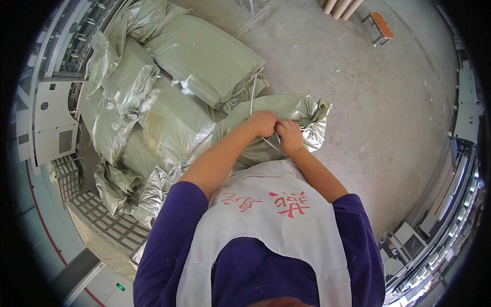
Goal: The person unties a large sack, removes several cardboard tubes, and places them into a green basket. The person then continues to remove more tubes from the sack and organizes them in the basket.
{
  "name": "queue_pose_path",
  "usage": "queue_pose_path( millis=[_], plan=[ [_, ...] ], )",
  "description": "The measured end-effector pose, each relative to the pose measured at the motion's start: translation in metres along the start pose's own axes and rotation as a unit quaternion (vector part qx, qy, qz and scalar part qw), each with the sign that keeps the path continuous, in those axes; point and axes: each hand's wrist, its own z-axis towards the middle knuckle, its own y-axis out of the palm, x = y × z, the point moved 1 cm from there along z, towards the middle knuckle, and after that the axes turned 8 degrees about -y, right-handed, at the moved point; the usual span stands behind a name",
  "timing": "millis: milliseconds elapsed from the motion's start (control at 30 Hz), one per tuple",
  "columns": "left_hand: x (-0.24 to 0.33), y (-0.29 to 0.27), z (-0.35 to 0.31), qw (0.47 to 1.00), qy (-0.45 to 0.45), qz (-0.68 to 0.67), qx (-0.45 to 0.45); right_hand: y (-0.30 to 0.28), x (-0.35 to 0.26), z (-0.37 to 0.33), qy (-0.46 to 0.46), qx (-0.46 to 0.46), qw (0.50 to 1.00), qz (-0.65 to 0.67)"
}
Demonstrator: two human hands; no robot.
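Observation:
In front of my body lies a large green woven sack (pixel 291 105), its gathered silvery end (pixel 318 123) to the right. A white cord (pixel 253 93) runs up from the sack beside my left hand, and more white strands hang below my hands. My left hand (pixel 262 124) is closed on the cord, resting against the sack. Close on its right, my right hand (pixel 290 137) pinches the cord too, its fingertips touching or nearly touching the left ones. The knot or crossing between the fingers is hidden.
More stuffed green sacks (pixel 209 56) are piled at the left, with white fluff (pixel 184 85) poking out of one. Machines (pixel 53 110) line both sides. An orange-topped stool (pixel 381 25) and brown rolls (pixel 340 7) stand far off on the concrete floor (pixel 378 102).

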Motion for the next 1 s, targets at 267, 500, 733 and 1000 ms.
queue_pose_path(
  millis=[267,500,733,1000],
  plan=[
    [-0.001,-0.005,0.0,0.999,0.002,-0.028,-0.023,-0.01,0.005,0.003,-0.019,0.053,0.997,0.054],
    [0.001,-0.004,0.0,1.0,-0.001,0.003,0.006,-0.005,-0.001,0.01,-0.017,-0.007,1.0,-0.018],
    [-0.002,0.0,0.002,1.0,-0.008,-0.004,0.012,-0.005,-0.001,0.004,-0.015,0.025,0.999,0.016],
    [-0.01,-0.006,-0.006,0.991,0.113,-0.047,0.06,-0.008,0.005,-0.01,0.049,0.05,0.992,0.101]
  ],
)
